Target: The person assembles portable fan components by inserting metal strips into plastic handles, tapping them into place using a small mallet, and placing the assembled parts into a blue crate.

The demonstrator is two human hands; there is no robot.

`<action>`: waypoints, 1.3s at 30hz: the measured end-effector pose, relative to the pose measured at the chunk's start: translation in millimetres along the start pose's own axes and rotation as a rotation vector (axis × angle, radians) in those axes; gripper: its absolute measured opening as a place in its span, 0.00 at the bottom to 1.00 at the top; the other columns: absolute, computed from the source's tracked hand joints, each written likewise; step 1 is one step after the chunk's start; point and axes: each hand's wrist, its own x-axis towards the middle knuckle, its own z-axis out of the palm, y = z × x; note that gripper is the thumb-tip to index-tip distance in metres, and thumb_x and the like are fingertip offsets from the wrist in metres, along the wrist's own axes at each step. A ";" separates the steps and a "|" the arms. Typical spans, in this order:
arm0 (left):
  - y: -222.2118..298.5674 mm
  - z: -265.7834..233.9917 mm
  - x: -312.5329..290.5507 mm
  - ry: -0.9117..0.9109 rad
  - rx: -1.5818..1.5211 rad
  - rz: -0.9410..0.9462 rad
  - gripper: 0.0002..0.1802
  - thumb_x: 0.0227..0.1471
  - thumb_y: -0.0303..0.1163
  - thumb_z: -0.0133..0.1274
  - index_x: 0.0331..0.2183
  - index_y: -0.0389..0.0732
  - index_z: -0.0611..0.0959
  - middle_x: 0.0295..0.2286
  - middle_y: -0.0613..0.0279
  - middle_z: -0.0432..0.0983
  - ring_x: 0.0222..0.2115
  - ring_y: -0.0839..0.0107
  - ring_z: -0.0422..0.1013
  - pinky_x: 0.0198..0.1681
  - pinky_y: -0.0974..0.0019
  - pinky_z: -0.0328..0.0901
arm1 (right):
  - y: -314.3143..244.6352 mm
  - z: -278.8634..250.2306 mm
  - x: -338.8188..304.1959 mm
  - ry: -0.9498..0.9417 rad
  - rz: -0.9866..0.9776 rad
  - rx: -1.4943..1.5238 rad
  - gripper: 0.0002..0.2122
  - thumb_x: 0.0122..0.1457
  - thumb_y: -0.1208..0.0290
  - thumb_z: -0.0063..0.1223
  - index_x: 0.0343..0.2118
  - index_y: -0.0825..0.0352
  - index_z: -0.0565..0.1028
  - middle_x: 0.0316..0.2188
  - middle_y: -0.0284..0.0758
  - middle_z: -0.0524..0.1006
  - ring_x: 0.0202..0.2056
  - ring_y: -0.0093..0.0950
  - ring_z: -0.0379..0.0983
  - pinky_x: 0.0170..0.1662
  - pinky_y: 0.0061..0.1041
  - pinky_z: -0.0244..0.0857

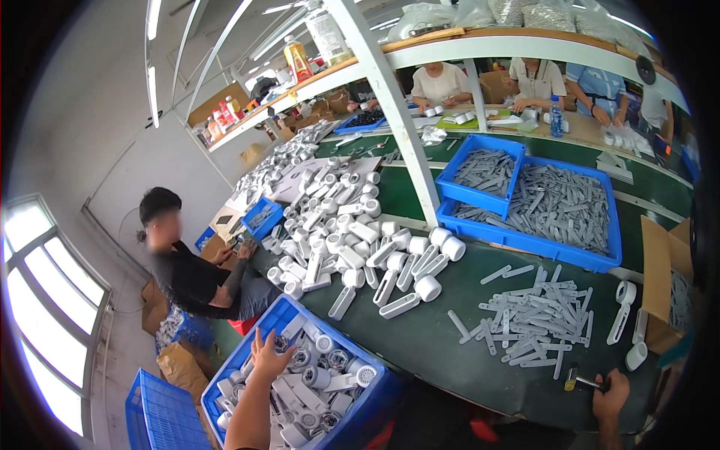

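Head: hammer-like tool (pixel 574 378) partly hidden

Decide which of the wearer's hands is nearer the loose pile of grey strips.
Right. The right hand is on the near right side of the grey strips; the left hand is farther away, over the blue crate.

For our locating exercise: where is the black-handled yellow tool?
The tool is lower right in the head view, in the right hand, below grey plastic strips.
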 end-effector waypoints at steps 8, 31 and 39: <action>32.1 -14.3 1.1 -0.299 -0.220 -0.171 0.52 0.48 0.68 0.67 0.65 0.48 0.78 0.66 0.30 0.60 0.66 0.41 0.63 0.67 0.47 0.64 | -1.3 -2.2 1.4 -0.005 -0.020 -0.013 0.16 0.59 0.76 0.65 0.26 0.68 0.65 0.22 0.44 0.66 0.27 0.47 0.64 0.32 0.45 0.55; -30.1 -24.5 79.6 -0.356 -0.181 -0.307 0.48 0.35 0.52 0.76 0.58 0.40 0.84 0.50 0.47 0.86 0.50 0.54 0.82 0.57 0.57 0.74 | 7.7 8.3 -0.7 0.013 0.030 0.037 0.14 0.59 0.76 0.65 0.28 0.70 0.65 0.24 0.45 0.65 0.28 0.48 0.64 0.33 0.45 0.56; 50.1 -99.4 80.4 -0.263 -1.025 -0.127 0.16 0.58 0.30 0.65 0.47 0.39 0.82 0.35 0.67 0.78 0.37 0.74 0.74 0.41 0.68 0.67 | -20.0 -24.6 8.9 -0.041 -0.007 -0.039 0.16 0.52 0.67 0.72 0.23 0.63 0.70 0.21 0.41 0.72 0.27 0.49 0.71 0.31 0.49 0.61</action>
